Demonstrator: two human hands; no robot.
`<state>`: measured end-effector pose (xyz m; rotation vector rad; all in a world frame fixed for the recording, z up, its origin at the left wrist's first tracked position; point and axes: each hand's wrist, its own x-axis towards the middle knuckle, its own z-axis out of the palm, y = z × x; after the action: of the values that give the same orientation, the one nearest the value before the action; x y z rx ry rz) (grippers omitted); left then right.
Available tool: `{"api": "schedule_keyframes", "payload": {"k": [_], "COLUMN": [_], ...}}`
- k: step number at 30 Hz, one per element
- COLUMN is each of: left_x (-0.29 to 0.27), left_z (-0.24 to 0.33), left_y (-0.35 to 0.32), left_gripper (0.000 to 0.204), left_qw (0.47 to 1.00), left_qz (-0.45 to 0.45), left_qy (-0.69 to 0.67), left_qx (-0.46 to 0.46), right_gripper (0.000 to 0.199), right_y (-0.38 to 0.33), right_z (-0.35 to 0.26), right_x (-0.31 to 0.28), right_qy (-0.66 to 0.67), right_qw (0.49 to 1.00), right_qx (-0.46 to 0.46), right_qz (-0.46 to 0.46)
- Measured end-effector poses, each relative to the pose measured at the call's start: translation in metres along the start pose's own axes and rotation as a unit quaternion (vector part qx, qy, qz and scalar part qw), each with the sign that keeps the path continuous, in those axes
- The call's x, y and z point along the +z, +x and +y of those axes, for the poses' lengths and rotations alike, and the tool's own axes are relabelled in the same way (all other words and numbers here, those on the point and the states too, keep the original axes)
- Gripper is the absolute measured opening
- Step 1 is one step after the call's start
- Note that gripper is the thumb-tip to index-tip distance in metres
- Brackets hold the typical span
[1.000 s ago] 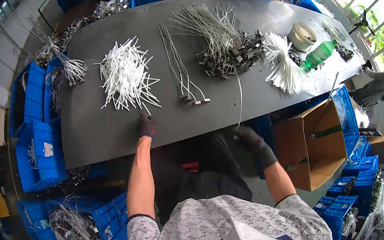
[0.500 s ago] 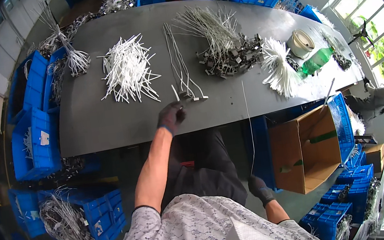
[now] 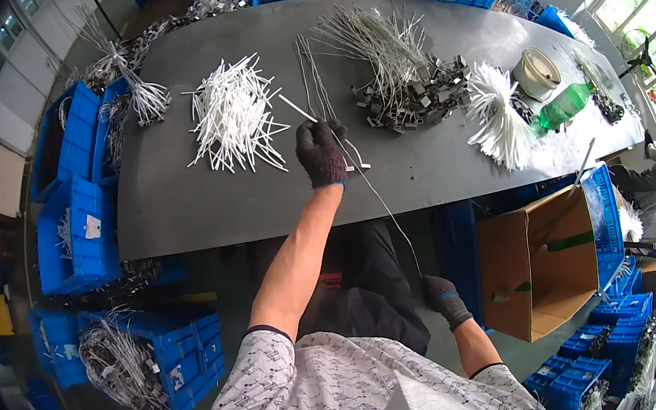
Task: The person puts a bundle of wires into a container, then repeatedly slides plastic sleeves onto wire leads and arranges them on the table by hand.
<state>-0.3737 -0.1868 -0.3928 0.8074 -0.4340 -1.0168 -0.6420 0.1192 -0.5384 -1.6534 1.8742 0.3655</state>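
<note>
My left hand (image 3: 321, 155), in a dark knitted glove, is over the middle of the table with its fingers closed on a short white tube (image 3: 298, 108). The tube sticks out beyond the fingers toward the white pile. A long thin wire (image 3: 385, 204) runs from beside that hand, over the table's near edge, down to my right hand (image 3: 444, 298). My right hand, also gloved, is below table height and pinches the wire's lower end. Several wires with small end blocks (image 3: 360, 168) lie beside and partly under my left hand. Whether the wire's upper end is inside the tube is hidden by the fingers.
A pile of white tubes (image 3: 232, 118) lies left on the grey table (image 3: 168, 202). Right of centre are wires with metal clips (image 3: 413, 96), a white tube bundle (image 3: 498, 118), a tub (image 3: 536, 73) and a green bottle (image 3: 564, 106). A cardboard box (image 3: 513, 271) stands near my right arm.
My left hand has moved forward and right, and a longer white tube now shows in it. The wire's upper end has swung left to that hand. My right hand keeps its grip.
</note>
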Motion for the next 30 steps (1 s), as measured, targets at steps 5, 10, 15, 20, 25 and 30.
{"api": "schedule_keyframes", "payload": {"k": [5,10,15,20,25,30], "left_x": [-0.002,-0.044,-0.069,-0.056,-0.062,-0.102], "left_z": [0.01,-0.055,-0.058,-0.026,-0.024,-0.014], "left_y": [-0.031,-0.097,-0.141,-0.095,-0.011,0.056], "left_gripper": [0.014,0.02,0.016,0.018,0.027,0.036], "left_qw": [0.952,0.824,0.858,0.876,0.833,0.736], "left_qz": [-0.147,-0.38,-0.344,-0.31,-0.291,-0.245], "left_qy": [0.214,0.412,0.344,0.278,0.388,0.631], "left_qx": [-0.163,-0.082,-0.169,-0.243,-0.265,-0.014], "right_gripper": [0.028,0.032,0.045,0.047,0.052,0.061], "right_y": [-0.004,0.024,0.034,0.08,0.086,0.17], "right_z": [-0.009,-0.028,-0.128,-0.151,-0.189,-0.16], "right_x": [-0.003,-0.035,-0.141,-0.149,-0.192,-0.216], "right_qy": [0.044,0.403,0.465,0.588,0.606,0.169], "right_qw": [0.999,0.875,0.775,0.736,0.767,0.865], "right_qx": [0.001,-0.14,-0.214,-0.186,-0.106,-0.136], "right_qz": [0.023,0.231,0.371,0.281,0.18,0.453]}}
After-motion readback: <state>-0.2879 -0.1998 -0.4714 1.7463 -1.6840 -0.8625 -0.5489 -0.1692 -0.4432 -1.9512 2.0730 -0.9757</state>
